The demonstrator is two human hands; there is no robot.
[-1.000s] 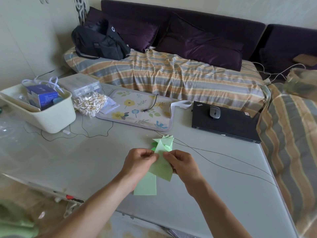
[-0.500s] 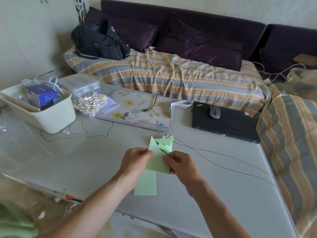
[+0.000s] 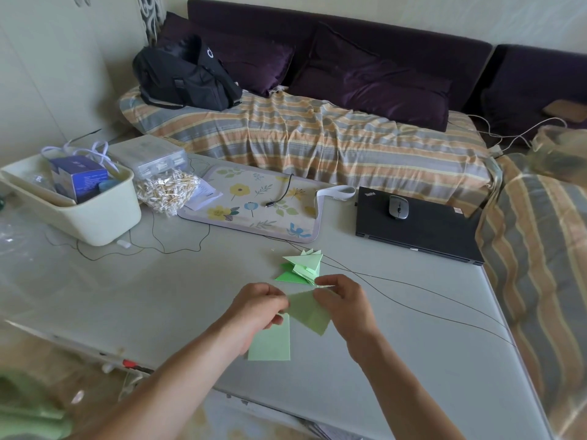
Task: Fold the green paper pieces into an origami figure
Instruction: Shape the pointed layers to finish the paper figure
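Taking the closed black laptop (image 3: 422,228) as my landmark, the work sits well to its near-left, over the pale table (image 3: 158,287). I have the green paper piece (image 3: 309,311) pinched between both hands, lifted just above the tabletop: my left hand (image 3: 257,308) grips its left corner with curled fingers, and my right hand (image 3: 344,301) pinches its upper right edge, where a thin folded lip of paper pokes out toward the laptop. The piece lies between the two hands, so neither has to reach; its long axis runs roughly from the left hand's grip up and across to the right hand's, and its free pointed corner hangs down toward me. I judge the coming fold turns on that axis: the crease wants to follow the line between my two grips, with the hanging corner swung up over it. Just beyond the right hand, on the laptop's side, lies the small pile of folded green units (image 3: 301,268), points facing away from me. A flat green sheet (image 3: 271,342) rests on the table under my left wrist, long axis running toward me. Thin dark cables (image 3: 413,308) cross the table between pile and laptop.
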